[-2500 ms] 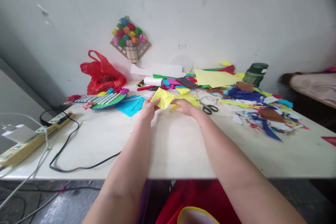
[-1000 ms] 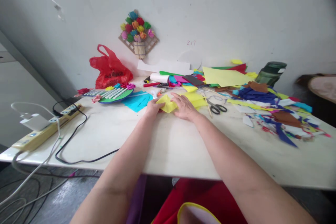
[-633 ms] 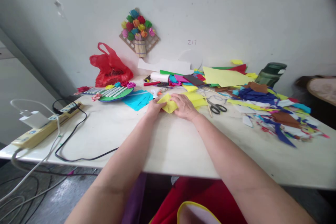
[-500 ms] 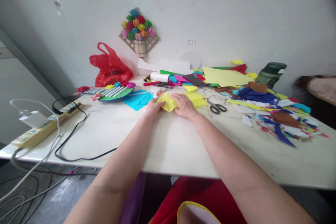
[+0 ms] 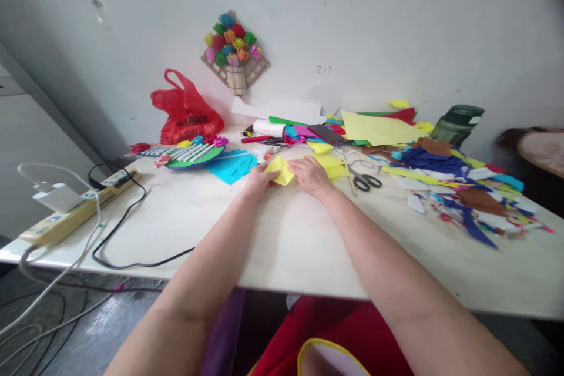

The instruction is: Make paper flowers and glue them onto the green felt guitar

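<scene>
Between my two hands is a piece of yellow paper [image 5: 281, 171] with creases across it, held just over the table. My left hand [image 5: 258, 181] pinches its left edge, the fingertips partly hidden behind it. On the opposite edge, my right hand [image 5: 311, 175] is closed with thumb and fingers on the paper. More yellow paper [image 5: 333, 165] lies just beyond the right hand. Scissors with black handles [image 5: 366, 181] and a thin wooden stick [image 5: 351, 179] rest to its right. Blue paper [image 5: 233, 167] lies left of my left hand.
A power strip [image 5: 74, 211] with a white charger and trailing cables occupies the left side. Behind stand a red plastic bag [image 5: 187, 108] and a green disc with rolled sticks [image 5: 198, 157]. Coloured scraps [image 5: 480, 202] and a dark green bottle [image 5: 456, 124] are at the right.
The yellow paper is now tilted up more, showing a clearer crease and point. My right hand has shifted slightly to the paper's right edge, covering less of it.
</scene>
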Available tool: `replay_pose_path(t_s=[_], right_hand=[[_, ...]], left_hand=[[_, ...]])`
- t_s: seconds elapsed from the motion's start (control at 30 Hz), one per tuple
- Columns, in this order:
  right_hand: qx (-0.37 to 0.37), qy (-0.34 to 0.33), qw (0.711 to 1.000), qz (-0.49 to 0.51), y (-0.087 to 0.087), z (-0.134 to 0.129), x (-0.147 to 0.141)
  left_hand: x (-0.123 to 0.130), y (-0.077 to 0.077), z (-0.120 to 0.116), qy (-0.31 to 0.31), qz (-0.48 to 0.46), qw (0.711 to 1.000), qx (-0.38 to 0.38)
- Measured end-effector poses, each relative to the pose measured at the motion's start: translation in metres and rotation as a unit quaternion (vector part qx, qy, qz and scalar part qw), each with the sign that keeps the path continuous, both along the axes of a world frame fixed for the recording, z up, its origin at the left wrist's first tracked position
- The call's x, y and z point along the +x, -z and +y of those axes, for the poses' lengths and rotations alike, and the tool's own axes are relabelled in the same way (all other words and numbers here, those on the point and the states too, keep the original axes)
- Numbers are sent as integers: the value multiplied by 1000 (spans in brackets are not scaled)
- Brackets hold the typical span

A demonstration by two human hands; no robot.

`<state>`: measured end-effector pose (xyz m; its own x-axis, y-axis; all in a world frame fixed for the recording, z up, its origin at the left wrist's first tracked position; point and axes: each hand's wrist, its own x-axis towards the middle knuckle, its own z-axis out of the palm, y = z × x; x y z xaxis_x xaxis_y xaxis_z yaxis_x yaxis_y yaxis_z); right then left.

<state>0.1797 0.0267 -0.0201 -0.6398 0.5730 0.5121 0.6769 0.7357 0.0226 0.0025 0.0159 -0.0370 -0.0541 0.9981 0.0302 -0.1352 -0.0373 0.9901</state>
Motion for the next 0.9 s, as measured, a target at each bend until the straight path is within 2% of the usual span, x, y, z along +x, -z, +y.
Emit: replay_pose_path(t_s=[0.07,0.13,0.27,0.43,0.5,0.57,0.73,0.9], right_hand=[[-1,-1,1000,-17,-1,0,1],[-8,0,999,-37,-1,0,3],[-38,-3,996,-83,1,0,5],[-65,-8,993,-102,4,1,6],[-67,-6,993,-93,6,1,7],[-71,-5,994,-82,7,2,7],[-73,-12,996,-55,7,2,7],[-72,-22,997,-35,4,1,7]], left_hand=[[1,1,0,-29,70,997,4],[2,-1,-1,-63,175,982,14],[2,-6,-3,-77,362,926,77],[2,-8,-4,-43,500,848,173],[2,-8,-4,-28,531,823,200],[1,-9,-5,-14,546,813,201],[-5,-16,-11,34,563,810,162],[-6,-30,-23,87,571,804,141]])
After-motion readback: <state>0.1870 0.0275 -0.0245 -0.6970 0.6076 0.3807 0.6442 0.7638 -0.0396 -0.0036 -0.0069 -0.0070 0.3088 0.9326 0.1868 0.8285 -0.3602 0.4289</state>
